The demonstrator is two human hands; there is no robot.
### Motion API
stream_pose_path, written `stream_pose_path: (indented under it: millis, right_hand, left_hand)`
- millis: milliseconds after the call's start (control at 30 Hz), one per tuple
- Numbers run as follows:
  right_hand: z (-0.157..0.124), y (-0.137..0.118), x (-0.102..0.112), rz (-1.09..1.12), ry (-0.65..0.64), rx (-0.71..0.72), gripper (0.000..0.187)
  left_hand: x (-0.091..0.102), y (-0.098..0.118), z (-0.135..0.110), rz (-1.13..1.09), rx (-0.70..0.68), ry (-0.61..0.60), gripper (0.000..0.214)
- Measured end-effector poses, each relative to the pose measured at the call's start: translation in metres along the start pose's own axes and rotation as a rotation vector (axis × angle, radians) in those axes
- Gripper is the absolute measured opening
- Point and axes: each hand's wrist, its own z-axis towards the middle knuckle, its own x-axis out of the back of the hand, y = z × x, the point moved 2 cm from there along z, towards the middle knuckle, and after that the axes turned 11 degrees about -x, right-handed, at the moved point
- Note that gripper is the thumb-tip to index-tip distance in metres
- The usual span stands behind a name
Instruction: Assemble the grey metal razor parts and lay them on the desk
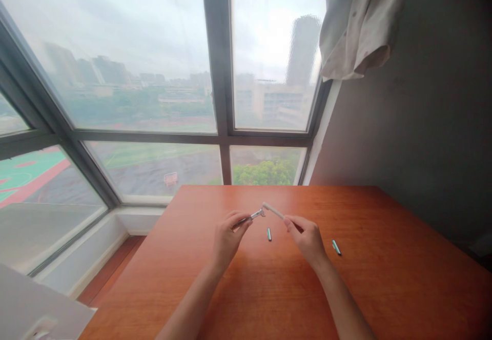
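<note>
My left hand point(227, 236) is closed in a pinch on a thin silvery, pen-like piece point(251, 216) that points up and to the right. My right hand point(306, 236) pinches a slim white tube-like piece point(273, 210) that slants up to the left. The tips of the two pieces meet above the orange wooden table point(384, 278). A small teal cylinder point(269, 234) lies on the table between my hands. A second teal cylinder point(336, 247) lies just right of my right hand.
A large window point(154, 99) with dark frames fills the far side, above a white sill point(96, 242). A grey wall point(423, 124) stands at the right, with a pale cloth point(357, 27) hanging at its top. A white object point(34, 309) sits at the lower left.
</note>
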Motion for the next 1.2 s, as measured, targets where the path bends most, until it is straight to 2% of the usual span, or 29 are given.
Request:
stream_pose_path:
  millis: [133,267,367,500,733,1200]
  right_hand:
    - [-0.0007,-0.0002,-0.0011,-0.011,-0.040,0.039,0.035]
    - [-0.0017,0.0032,-0.0042,-0.148,-0.071,0.088,0.027]
    - [-0.0026,0.0055,-0.0050,-0.249,-0.044,0.092,0.026]
    - [-0.0031,0.0047,-0.0034,-0.318,0.014,0.079,0.026]
    - [-0.0050,0.0023,-0.0035,-0.351,-0.051,0.119,0.025]
    - [-0.0042,0.0057,-0.0042,-0.419,0.008,0.086,0.026]
  left_hand:
    - [-0.0001,-0.0019,-0.0009,0.158,-0.067,-0.019,0.012]
    - [-0.0017,-0.0047,-0.0044,0.415,-0.139,-0.081,0.013]
    - [-0.0031,-0.0069,-0.0067,0.496,-0.145,-0.127,0.014]
    - [-0.0031,-0.0085,-0.0073,0.515,-0.124,-0.158,0.013]
    - [-0.0030,-0.0075,-0.0072,0.558,-0.105,-0.184,0.013]
    - [-0.0043,-0.0087,-0.0087,0.596,-0.174,-0.188,0.012]
